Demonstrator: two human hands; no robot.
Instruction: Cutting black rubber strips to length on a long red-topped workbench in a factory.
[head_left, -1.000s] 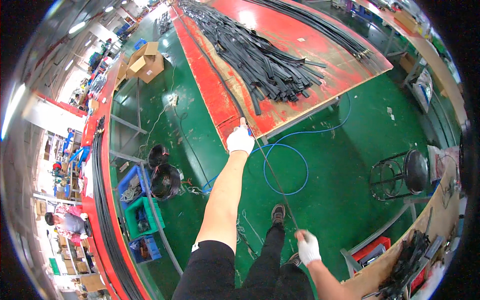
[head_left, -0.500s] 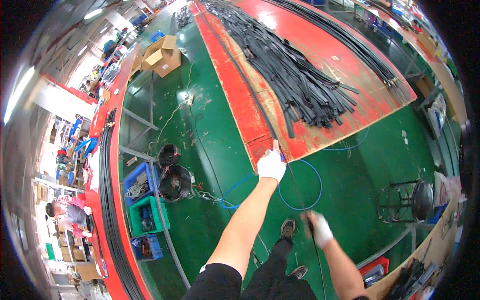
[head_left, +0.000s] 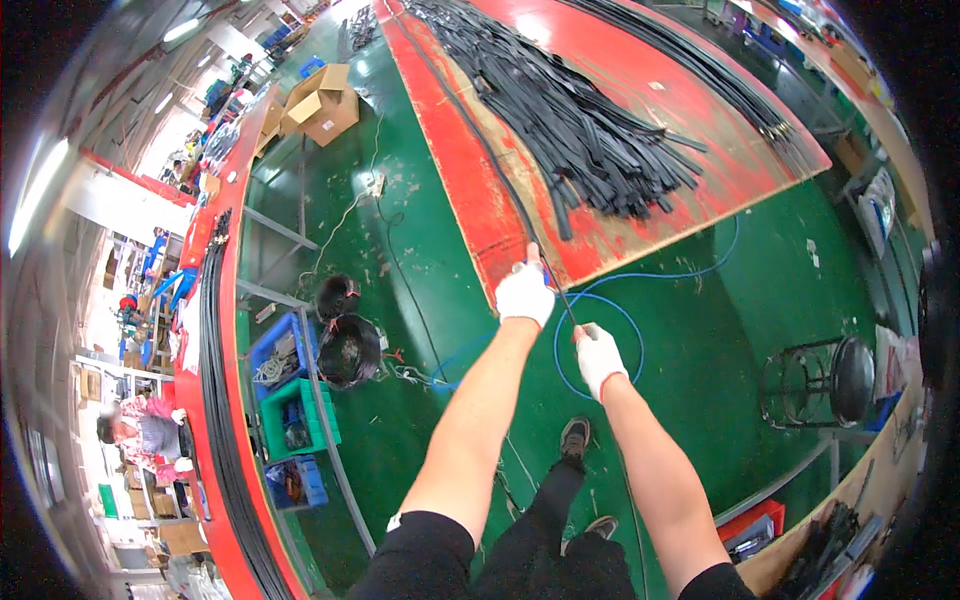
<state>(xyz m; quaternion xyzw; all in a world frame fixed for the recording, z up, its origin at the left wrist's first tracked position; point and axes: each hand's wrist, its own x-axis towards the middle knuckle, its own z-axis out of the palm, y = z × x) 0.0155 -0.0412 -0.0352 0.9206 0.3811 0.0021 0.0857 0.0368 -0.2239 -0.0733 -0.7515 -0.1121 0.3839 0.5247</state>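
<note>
A long black sleeve (head_left: 482,150) runs down the left side of the red table (head_left: 430,140) to its near corner. There my left hand (head_left: 525,294), in a white glove, is closed around the sleeve's near end; a bit of blue shows by its fingers. From that end a thin black cable (head_left: 571,310) comes toward me. My right hand (head_left: 600,358), also gloved, grips this cable just below and to the right of the left one. Beyond the hands, many flat black sleeves (head_left: 590,150) lie heaped on the table.
A blue hose (head_left: 641,345) loops under the table's near edge. Black cables (head_left: 690,65) lie along the table's far right side. To the left stand a carton (head_left: 325,110), black coils (head_left: 350,350) and a green bin (head_left: 330,410). A black stool (head_left: 852,382) stands right.
My right hand has moved up along the cable from near my foot to close beside the left hand. My left hand keeps its grip and sits slightly higher in view.
</note>
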